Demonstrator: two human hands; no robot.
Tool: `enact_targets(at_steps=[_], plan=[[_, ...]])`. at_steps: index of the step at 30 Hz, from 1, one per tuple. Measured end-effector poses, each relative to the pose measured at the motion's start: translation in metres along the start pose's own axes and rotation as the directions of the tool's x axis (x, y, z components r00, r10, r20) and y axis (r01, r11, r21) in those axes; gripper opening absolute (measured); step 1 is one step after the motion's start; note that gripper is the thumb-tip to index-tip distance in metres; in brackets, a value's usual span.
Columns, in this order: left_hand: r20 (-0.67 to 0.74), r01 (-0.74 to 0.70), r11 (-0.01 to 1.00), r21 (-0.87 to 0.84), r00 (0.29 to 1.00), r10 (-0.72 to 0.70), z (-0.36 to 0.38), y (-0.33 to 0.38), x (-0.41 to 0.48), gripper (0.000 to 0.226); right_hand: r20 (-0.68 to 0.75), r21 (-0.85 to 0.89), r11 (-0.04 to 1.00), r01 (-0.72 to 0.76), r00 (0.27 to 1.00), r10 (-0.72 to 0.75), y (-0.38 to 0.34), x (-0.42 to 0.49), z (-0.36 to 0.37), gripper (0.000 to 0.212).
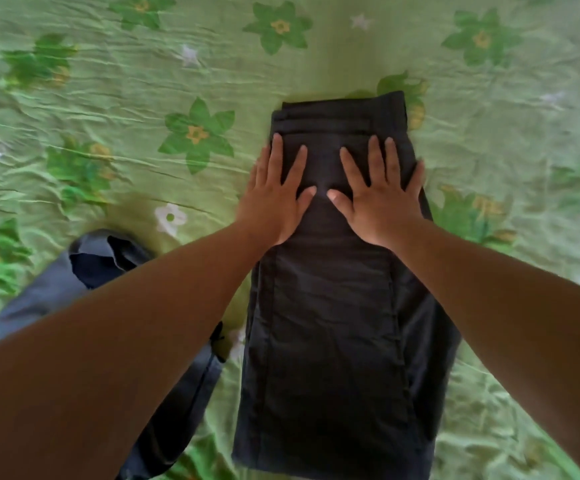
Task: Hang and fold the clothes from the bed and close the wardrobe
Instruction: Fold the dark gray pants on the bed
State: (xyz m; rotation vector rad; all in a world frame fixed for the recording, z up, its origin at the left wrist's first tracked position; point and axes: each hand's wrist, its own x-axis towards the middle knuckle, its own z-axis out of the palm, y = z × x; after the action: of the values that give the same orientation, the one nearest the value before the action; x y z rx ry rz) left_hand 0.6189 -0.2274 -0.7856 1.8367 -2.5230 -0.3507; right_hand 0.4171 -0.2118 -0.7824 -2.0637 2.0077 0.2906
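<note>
Dark trousers (333, 323), folded lengthwise, lie at centre frame on the green flowered bed (108, 98). Left hand (274, 199) and right hand (378, 199) press flat on their upper part, side by side, fingers spread, each grip released. A grey-blue garment (39, 299) lies crumpled at lower left, partly hidden behind the left forearm.

Soft, even, fairly dim daylight. Faint shadows on the crinkled green flower-printed bedsheet (108, 98). Mild blur throughout; wide-angle bending at left and right edges.

One head-worn camera — looking steeply down, close over the bed (115, 81).
</note>
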Motion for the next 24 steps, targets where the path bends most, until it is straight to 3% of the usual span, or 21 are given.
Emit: enact_targets(at_steps=[2, 4, 7, 11, 16, 19, 22, 24], plan=[[-0.016, 0.024, 1.000, 0.013, 1.000, -0.024, -0.004, 0.005, -0.007, 0.071, 0.010, 0.007, 1.000, -0.014, 1.000, 0.014, -0.003, -0.004, -0.005, 0.075], [-0.050, 0.034, 0.999, 0.004, 0.998, -0.034, -0.008, 0.014, -0.030, 0.070, -0.082, 0.037, 0.999, -0.007, 0.997, 0.010, -0.009, -0.029, -0.008, 0.077], [-0.017, -0.037, 0.999, 0.006, 0.999, 0.037, -0.004, 0.028, -0.100, 0.068, -0.162, 0.005, 0.994, 0.108, 0.981, -0.105, -0.021, -0.105, 0.005, 0.074], [0.075, -0.044, 0.999, 0.020, 0.996, 0.042, 0.011, 0.038, -0.193, 0.066, -0.059, -0.051, 0.982, 0.184, 0.981, -0.187, -0.020, -0.214, 0.047, 0.072], [0.167, 0.026, 0.997, -0.072, 0.986, -0.013, 0.014, 0.046, -0.278, 0.067, -0.012, -0.009, 0.999, 0.043, 0.999, -0.043, -0.021, -0.299, 0.059, 0.072], [0.276, 0.165, 0.973, -0.163, 0.954, -0.116, 0.007, 0.052, -0.310, 0.070, 0.032, 0.075, 0.993, -0.087, 0.996, 0.085, -0.029, -0.331, 0.055, 0.073], [0.335, 0.372, 0.867, -0.333, 0.906, -0.260, -0.001, 0.056, -0.320, 0.073, 0.162, 0.174, 0.929, -0.326, 0.940, 0.299, -0.039, -0.339, 0.041, 0.070], [0.388, 0.465, 0.751, -0.470, 0.872, -0.297, -0.010, 0.054, -0.317, 0.065, 0.296, 0.347, 0.802, -0.487, 0.868, 0.399, -0.041, -0.331, 0.029, 0.068]])
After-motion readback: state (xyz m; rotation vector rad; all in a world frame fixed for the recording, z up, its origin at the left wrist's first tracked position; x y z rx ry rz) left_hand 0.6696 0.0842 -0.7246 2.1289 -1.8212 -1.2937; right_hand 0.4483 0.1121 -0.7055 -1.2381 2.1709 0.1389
